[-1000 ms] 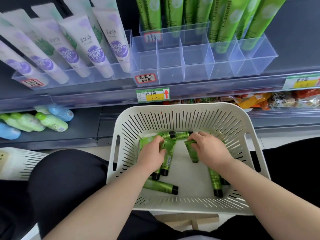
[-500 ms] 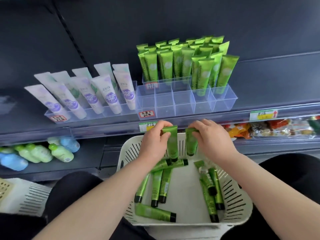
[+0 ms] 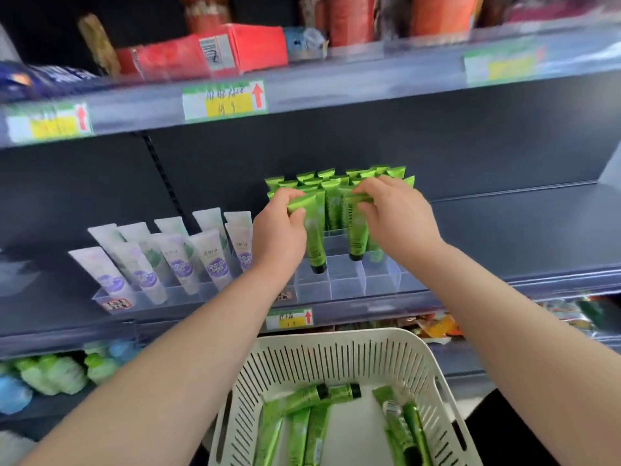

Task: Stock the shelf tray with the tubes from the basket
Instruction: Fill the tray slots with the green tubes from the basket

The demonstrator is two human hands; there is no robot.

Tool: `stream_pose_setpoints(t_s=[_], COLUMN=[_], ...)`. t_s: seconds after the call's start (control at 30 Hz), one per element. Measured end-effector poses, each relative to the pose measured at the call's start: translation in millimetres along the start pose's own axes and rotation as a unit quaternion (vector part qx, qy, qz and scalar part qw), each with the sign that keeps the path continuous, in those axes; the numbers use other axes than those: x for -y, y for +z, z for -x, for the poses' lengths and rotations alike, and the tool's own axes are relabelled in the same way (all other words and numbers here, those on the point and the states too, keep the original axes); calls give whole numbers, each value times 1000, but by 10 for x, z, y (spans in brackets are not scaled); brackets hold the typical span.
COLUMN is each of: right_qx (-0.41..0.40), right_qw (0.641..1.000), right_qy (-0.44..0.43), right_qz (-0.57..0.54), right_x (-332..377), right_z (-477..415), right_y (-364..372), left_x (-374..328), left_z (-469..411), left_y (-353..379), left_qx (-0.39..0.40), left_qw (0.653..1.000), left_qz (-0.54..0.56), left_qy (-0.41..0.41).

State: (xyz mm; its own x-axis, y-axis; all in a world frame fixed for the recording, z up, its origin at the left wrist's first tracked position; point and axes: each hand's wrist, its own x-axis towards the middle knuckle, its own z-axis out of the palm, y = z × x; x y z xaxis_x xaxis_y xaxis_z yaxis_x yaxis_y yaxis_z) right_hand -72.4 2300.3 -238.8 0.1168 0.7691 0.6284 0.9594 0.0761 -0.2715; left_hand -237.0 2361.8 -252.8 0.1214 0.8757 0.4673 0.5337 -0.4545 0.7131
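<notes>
While over tray, hands gripping tubes

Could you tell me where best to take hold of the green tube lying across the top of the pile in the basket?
Grip that green tube around its mid body, coming straight down from above. It lies crosswise on the other tubes, black cap toward the right, so its long sides seem free for a pinch. The basket walls block a low sideways approach.
</notes>
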Motion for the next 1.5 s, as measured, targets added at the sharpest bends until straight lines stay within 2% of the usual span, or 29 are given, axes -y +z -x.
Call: stream_pose_setpoints(t_s=[0.23,0.53,0.77,0.9,1.03,1.23,1.5], right_qx=[33,141,130,76,43,8,14], right_qw=[998,982,984,987,981,983,986], right_qy=[17,-3,-36,-62,-92,-106,-101], right_qz=[45,122,117,128,162,151,134], right_x=[-142,-250,-319,-433,-535,-626,-641], right_z=[-338,-341,-340,-308,-262,-128,0], right_y=[480,826,772,691,651,642,671], left_x=[123,215,141,150,178,243,263], left_z=[-264,-478,-652,-755,-803,-836,-797], left_y=[51,215,412,558,706,858,875], left_qx=[-7,2,38,69,111,148,160], left_qw=[1000,1000,999,997,993,987,984], left_qz=[-6,-11,-31,-27,-33,-57,-78], left_qy=[-4,0,1,2,8,1,9])
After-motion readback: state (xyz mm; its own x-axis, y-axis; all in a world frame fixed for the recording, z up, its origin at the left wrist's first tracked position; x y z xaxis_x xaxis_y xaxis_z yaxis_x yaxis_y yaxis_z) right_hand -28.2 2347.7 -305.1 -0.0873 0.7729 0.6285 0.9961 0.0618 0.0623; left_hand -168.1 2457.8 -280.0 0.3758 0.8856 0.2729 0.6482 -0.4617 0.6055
